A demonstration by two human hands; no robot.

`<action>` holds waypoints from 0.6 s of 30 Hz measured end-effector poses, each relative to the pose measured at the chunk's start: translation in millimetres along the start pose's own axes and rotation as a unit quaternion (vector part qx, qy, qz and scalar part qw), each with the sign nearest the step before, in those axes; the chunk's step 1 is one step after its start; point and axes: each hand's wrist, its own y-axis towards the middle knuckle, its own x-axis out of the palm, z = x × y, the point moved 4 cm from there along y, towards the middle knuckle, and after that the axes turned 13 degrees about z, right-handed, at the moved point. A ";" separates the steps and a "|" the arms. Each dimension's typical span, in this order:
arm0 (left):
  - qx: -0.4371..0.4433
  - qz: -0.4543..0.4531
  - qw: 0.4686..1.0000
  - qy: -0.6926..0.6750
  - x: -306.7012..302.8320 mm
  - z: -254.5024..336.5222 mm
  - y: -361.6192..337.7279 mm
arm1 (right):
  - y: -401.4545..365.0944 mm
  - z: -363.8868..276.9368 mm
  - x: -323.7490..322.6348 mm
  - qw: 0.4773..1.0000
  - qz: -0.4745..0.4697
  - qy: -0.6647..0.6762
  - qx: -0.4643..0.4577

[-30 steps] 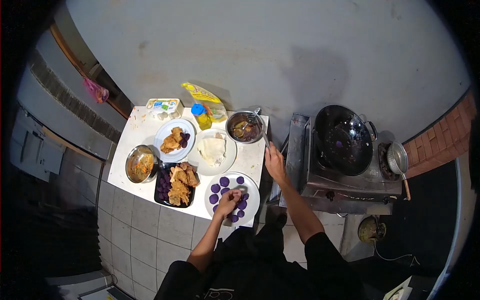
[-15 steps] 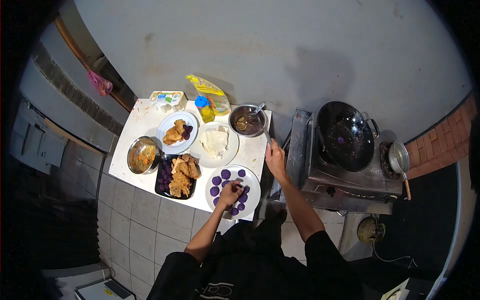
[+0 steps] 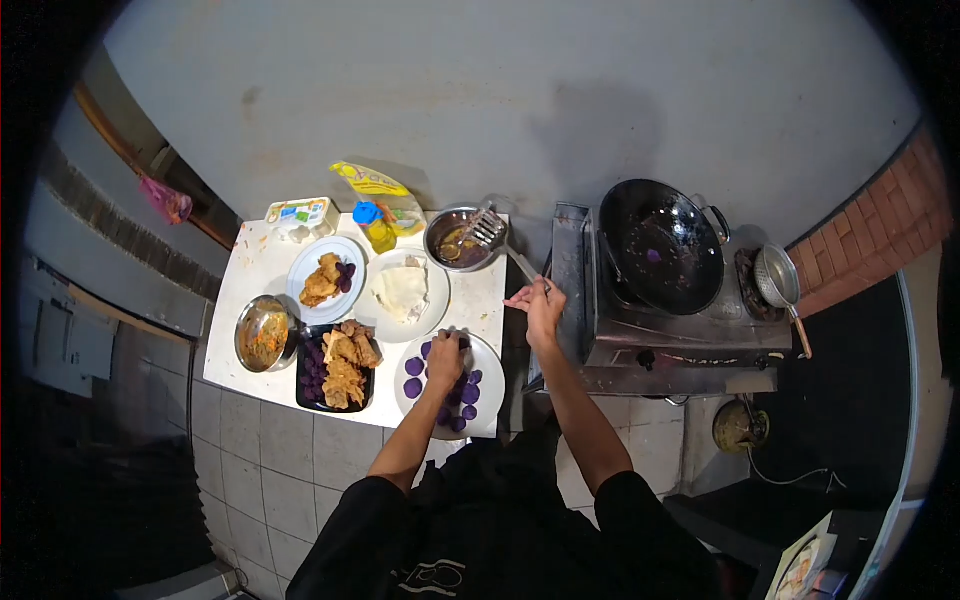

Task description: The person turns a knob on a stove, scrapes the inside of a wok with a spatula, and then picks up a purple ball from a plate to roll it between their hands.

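Note:
My left hand (image 3: 447, 360) is over the white plate (image 3: 406, 405) of purple balls (image 3: 414, 388), fingers curled downward at its far side. A dark purple ball sits right beside the fingertips; whatever they pinch is hidden. In my right hand (image 3: 541, 308) is the handle of a slotted turner (image 3: 488, 229), one finger sticking out to the left. The turner's metal head is tilted above the rim of a steel bowl (image 3: 434, 248) with brownish liquid inside. Behind the ball plate, a second plate (image 3: 438, 318) carries a folded white sheet-like food (image 3: 403, 293).
A black tray (image 3: 303, 388) holds fried pieces and purple chunks. Left of it is a steel bowl of orange shreds (image 3: 265, 340); behind, a plate of fried food (image 3: 326, 280), bottle (image 3: 377, 235) and yellow bag (image 3: 370, 180). On the right stove stand a wok (image 3: 670, 260) and a strainer (image 3: 777, 277).
My left hand has shifted to the far side of the ball plate. The turner's head has risen and turned over the bowl's right rim. The whole view has swung slightly.

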 end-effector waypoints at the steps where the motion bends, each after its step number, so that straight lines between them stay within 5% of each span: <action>1: 0.008 -0.005 1.000 0.011 0.4 1.2 0.9 | -1.3 -0.6 -1.3 1.000 0.005 0.003 0.004; 18: 0.060 -0.024 0.998 -0.008 17.2 -6.6 -3.6 | 1.5 12.0 13.4 0.999 -0.028 -0.020 -0.031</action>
